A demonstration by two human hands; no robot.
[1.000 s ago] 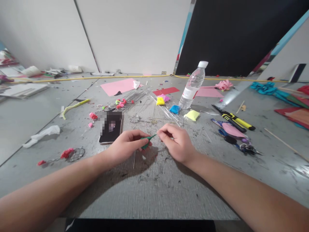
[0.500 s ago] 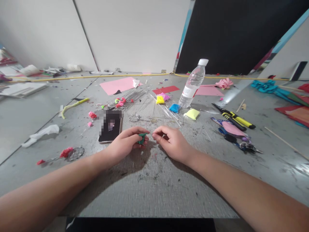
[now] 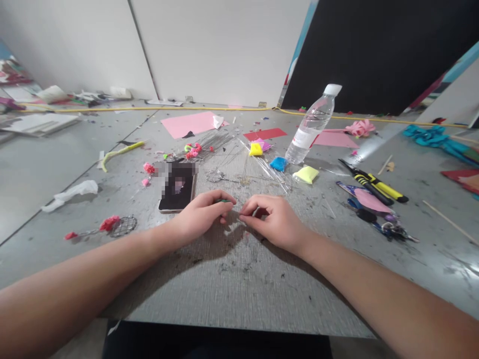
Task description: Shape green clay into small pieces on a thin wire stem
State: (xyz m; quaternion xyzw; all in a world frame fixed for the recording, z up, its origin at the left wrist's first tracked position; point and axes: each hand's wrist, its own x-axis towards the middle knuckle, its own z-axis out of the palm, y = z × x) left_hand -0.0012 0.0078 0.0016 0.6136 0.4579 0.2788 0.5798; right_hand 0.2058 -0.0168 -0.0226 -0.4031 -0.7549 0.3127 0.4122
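Observation:
My left hand [image 3: 207, 213] is closed round a small green piece [image 3: 223, 201]. Only a sliver of it shows between thumb and fingers, so its kind is unclear. Just to the right, my right hand [image 3: 271, 218] has thumb and forefinger pinched together. What they hold, if anything, is too small to make out. The fingertips of both hands are close together over the grey table [image 3: 232, 294]. Beside my left hand lies a phone [image 3: 177, 192] with a dark screen. Beyond the hands is a twisted wire piece [image 3: 220, 176].
A water bottle [image 3: 311, 124] stands behind blue [image 3: 279, 163], yellow [image 3: 256, 149] and pale yellow packets [image 3: 306, 174]. Pliers [image 3: 374, 183] and keys [image 3: 396, 230] lie right. Left are a wire ring with red pieces [image 3: 123, 226], white tissue [image 3: 71, 194] and a yellow-green strip [image 3: 121, 153].
The view has shifted slightly. My left hand has turned so that less of the green piece shows. My right thumb and forefinger remain pinched, close to the left fingertips.

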